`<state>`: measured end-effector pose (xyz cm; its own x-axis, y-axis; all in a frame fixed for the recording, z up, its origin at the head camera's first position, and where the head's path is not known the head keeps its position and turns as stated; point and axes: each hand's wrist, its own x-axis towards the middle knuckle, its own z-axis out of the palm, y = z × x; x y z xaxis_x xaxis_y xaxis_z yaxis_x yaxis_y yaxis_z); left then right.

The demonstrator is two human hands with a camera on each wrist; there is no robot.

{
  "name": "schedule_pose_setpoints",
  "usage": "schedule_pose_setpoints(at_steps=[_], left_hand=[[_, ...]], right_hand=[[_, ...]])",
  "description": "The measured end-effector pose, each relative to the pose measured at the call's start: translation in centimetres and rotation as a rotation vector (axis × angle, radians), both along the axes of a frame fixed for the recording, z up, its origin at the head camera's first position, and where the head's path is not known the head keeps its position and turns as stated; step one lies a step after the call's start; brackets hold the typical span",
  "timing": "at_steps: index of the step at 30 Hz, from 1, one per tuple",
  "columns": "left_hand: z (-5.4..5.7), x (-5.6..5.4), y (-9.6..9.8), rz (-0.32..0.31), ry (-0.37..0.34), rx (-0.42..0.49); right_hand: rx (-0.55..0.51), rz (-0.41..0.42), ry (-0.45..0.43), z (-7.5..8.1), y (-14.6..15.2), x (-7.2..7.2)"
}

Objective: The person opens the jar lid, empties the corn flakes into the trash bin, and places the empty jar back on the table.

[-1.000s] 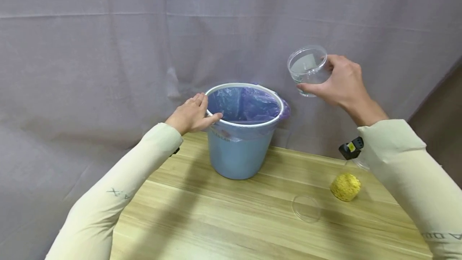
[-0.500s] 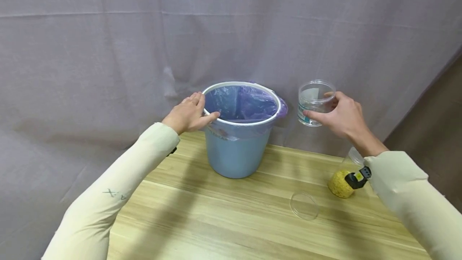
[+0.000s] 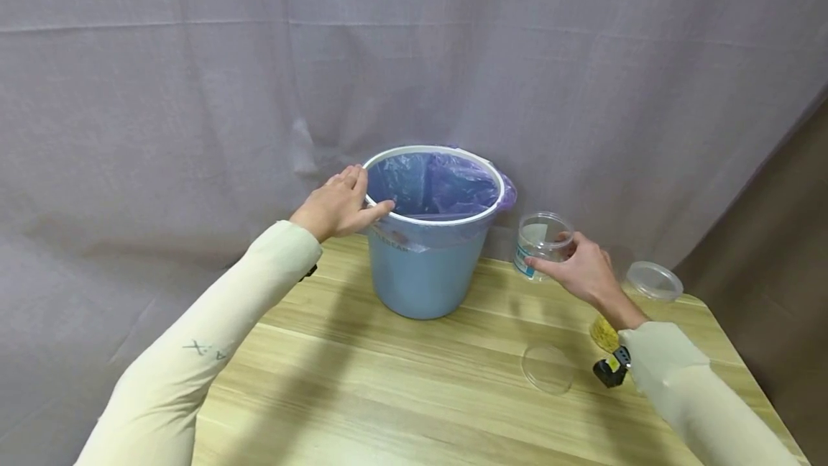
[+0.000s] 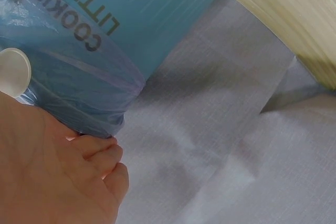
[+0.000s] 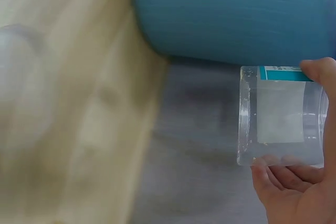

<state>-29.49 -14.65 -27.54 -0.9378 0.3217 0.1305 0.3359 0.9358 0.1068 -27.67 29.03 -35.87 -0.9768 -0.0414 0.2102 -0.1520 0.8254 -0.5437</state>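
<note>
A light-blue trash bin (image 3: 423, 279), lined with a purple plastic bag (image 3: 462, 182), stands on the wooden table. My left hand (image 3: 339, 200) rests against the left side of its white rim, thumb stretched over the edge. In the left wrist view the fingers (image 4: 97, 148) touch the bag's outer fold. To the right of the bin, my right hand (image 3: 585, 268) grips a clear plastic jar (image 3: 527, 254) upright, with no lid on it. Its teal-and-white label (image 5: 283, 103) shows in the right wrist view. Nothing shows inside the jar apart from small crumbs.
A second clear jar with a translucent lid (image 3: 653, 281) and yellow contents (image 3: 604, 333) stands behind my right forearm, partly hidden. A clear round disc (image 3: 548, 369) lies flat on the table (image 3: 401, 387). Grey cloth (image 3: 414, 56) hangs close behind the bin.
My right hand has lowered the clear jar from above rim height down towards the table, right of the bin. The jar has gone from tilted to upright. My left hand stays at the rim.
</note>
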Motion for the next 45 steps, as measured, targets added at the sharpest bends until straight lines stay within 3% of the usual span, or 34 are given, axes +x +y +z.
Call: schedule_pose_setpoints(at_steps=[12,20,24,31,45], left_hand=[[-0.1,0.1,-0.2,0.005,-0.002,0.006],[-0.2,0.1,-0.4,0.011,0.007,-0.003],[-0.2,0.0,-0.3,0.013,0.005,0.001],[-0.1,0.0,-0.1,0.011,-0.001,0.001],[-0.2,0.0,-0.1,0.008,0.0,0.001]], right_hand=[[-0.111,0.003,-0.14,-7.4,0.7,-0.8],[-0.153,0.004,-0.208,-10.5,1.5,-1.2],[-0.156,-0.028,-0.24,-11.5,1.9,-1.1],[-0.139,-0.052,-0.218,-12.7,2.5,-1.0],[-0.111,-0.059,-0.23,-12.9,2.6,-0.6]])
